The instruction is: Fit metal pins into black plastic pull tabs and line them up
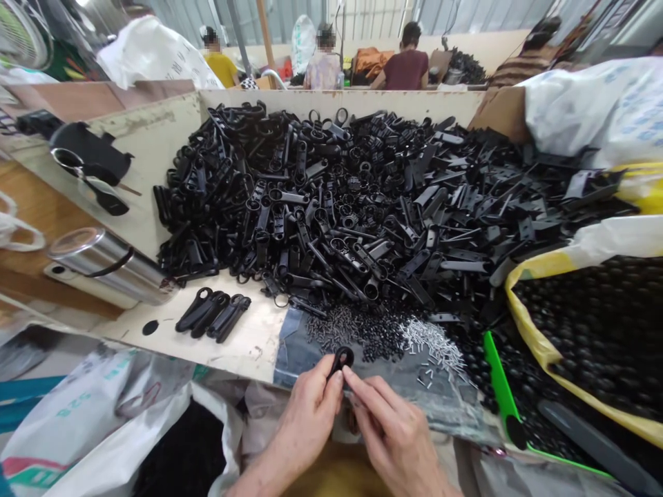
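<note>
Near the front edge of the bench, my left hand (309, 404) is closed around a black plastic ring-ended part (344, 357), its ring pointing up. My right hand (396, 428) meets it from the right, fingers pinched together with the index fingertip against the part just below the ring; whatever lies between those fingers is hidden. Just beyond both hands are dark grey pins (331, 333), small black pieces (380, 343) and bright silver pins (432, 343), spread on a blue-grey sheet (295, 352). Several similar black ring-ended parts (212, 315) lie in a row to the left.
A large heap of black plastic parts (311, 207) fills the bench. On the left lies a steel flask (111, 262). At right stand a sack of black balls (595, 331) and a green-edged tray (500, 386). An open white sack (103, 455) is lower left. People sit behind.
</note>
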A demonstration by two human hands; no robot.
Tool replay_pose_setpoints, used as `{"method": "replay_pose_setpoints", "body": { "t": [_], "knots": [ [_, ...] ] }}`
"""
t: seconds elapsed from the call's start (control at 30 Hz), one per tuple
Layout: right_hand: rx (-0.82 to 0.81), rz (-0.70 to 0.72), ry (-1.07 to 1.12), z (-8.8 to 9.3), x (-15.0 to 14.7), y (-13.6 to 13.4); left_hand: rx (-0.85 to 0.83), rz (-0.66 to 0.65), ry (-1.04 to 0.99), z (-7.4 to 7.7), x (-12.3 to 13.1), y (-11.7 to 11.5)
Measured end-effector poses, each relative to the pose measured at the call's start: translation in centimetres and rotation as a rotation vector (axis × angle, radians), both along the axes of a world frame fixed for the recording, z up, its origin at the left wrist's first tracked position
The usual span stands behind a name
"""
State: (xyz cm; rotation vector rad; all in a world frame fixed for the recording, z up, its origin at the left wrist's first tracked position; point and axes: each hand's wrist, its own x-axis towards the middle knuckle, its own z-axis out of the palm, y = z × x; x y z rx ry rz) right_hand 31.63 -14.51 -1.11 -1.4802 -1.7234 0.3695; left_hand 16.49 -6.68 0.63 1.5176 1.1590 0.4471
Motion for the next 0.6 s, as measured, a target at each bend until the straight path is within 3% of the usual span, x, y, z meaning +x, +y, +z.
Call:
{"method": "replay_pose_setpoints", "body": {
  "t": [0.23,0.37,0.6],
  "knots": [
    [-0.168,-0.025,0.01,1.6,2.2,-0.3,-0.033,0.02,-0.074,-0.5,0.1,0.1],
    [-0.178,0.054,-0.189,1.1,2.1,0.3,-0.032,0.079,-0.089,-1.3,0.1,0.0],
    [-0.151,-0.027,-0.399,-0.2,0.9,1.0,-0.029,0.126,-0.146,-3.1,-0.1,-0.2]
  ]
}}
